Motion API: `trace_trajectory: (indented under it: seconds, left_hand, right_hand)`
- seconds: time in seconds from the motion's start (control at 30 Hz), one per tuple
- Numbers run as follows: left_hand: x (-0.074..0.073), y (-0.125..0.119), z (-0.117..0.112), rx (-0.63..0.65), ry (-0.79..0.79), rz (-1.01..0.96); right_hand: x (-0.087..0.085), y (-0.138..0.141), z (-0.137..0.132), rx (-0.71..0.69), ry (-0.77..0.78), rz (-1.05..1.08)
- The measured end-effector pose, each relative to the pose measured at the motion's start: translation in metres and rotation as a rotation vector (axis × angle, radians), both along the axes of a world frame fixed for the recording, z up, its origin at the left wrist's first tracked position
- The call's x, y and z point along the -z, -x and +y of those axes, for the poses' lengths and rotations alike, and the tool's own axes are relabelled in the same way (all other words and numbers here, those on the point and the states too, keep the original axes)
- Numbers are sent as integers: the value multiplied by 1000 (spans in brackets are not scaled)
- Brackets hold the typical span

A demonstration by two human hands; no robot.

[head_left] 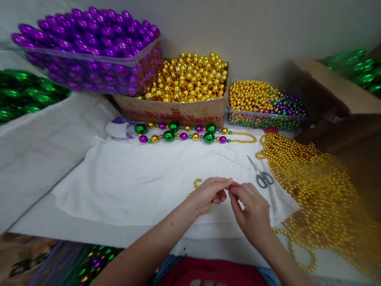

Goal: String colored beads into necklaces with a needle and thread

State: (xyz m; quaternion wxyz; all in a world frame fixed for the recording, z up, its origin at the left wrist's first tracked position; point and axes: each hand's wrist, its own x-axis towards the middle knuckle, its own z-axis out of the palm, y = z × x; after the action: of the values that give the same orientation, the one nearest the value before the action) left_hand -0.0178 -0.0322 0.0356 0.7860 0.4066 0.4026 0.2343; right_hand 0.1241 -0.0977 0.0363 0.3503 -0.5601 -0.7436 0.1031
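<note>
My left hand (210,194) and my right hand (251,208) meet fingertip to fingertip over a white cloth (133,178), both pinched closed. A short strand of small gold beads (197,182) curls out from behind my left hand, so that hand seems to hold it. What my right fingers pinch is too small to make out. A finished necklace of green, purple and gold beads (184,133) lies across the cloth's far edge. Scissors (261,174) rest just beyond my right hand.
A heap of gold bead strands (321,190) covers the right side. Behind stand a clear tub of purple balls (89,47), a cardboard box of gold balls (187,79) and a tray of small mixed beads (264,103). Green balls (20,93) lie far left.
</note>
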Motion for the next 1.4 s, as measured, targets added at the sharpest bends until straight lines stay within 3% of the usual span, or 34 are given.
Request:
trace_trajectory:
  seconds: [0.07, 0.13, 0.2, 0.37, 0.47, 0.57, 0.67, 0.77, 0.87, 1.0, 1.2, 1.33, 1.4]
  left_hand:
    - [6, 2, 3, -7, 94, -35]
    - [8, 7, 6, 14, 65, 22]
    - [6, 13, 9, 70, -143, 167]
    - [-5, 22, 9, 206, -928, 615]
    - [-5, 23, 4, 99, -1104, 733]
    - [1, 18, -3, -131, -1041, 654]
    - [11, 8, -6, -285, -736, 446]
    - [18, -1, -5, -297, -386, 214]
    - [20, -4, -2, -249, -211, 101]
    - [16, -1, 1, -174, -152, 99]
    - [16, 4, 2, -94, -239, 195]
    - [19, 2, -1, -152, -309, 289]
    - [20, 0, -3, -162, -335, 341]
  right_hand:
    - [5, 5, -5, -30, -9, -57]
    - [8, 5, -6, -33, 7, -52]
    - [7, 4, -3, -50, 25, 9]
    - [10, 8, 15, -191, 214, 361]
    - [19, 13, 23, -138, 424, 681]
    - [26, 14, 26, -78, 526, 848]
    - [27, 10, 29, -50, 519, 842]
    - [25, 4, 29, -2, 477, 787]
    - [21, -1, 27, 41, 401, 688]
    - [20, -6, 24, 55, 296, 566]
    - [24, -10, 20, 25, 236, 474]
    - [22, -7, 9, 129, -25, 168]
    - [22, -2, 4, 103, -65, 48]
